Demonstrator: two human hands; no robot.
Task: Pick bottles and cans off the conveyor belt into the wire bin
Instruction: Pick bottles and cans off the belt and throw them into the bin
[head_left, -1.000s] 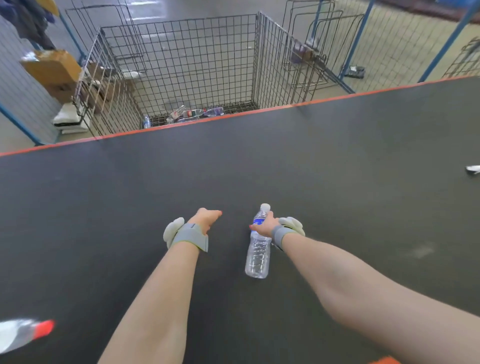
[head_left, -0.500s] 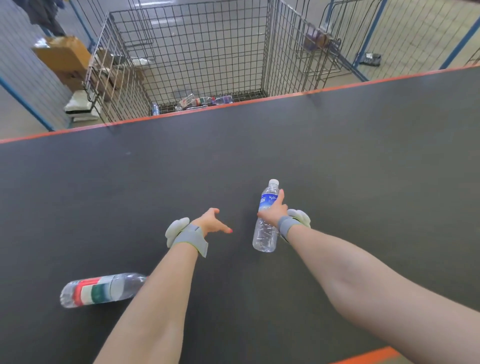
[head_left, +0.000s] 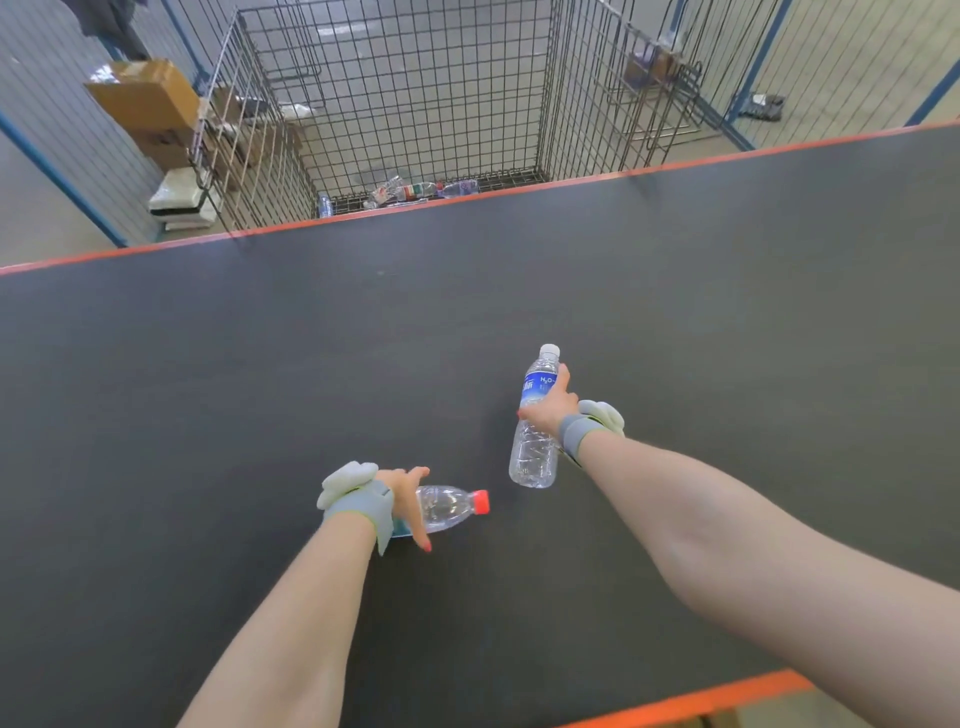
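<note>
1. Wire bin (head_left: 571, 104) is holding several bottles (head_left: 421, 189) beyond the orange edge (head_left: 467, 200) of the belt (head_left: 208, 389).
2. Right hand (head_left: 550, 405) is gripping a blue-labelled bottle (head_left: 532, 457); left hand (head_left: 408, 493) is clasping a red-capped bottle (head_left: 449, 506) lying on open belt.

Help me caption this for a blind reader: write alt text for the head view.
Seen from above, a person's right hand holds a clear blue-labelled water bottle while the left hand grips a red-capped bottle lying on the dark conveyor belt. Beyond the belt's far edge stands a wire bin with a few bottles at its bottom.
</note>
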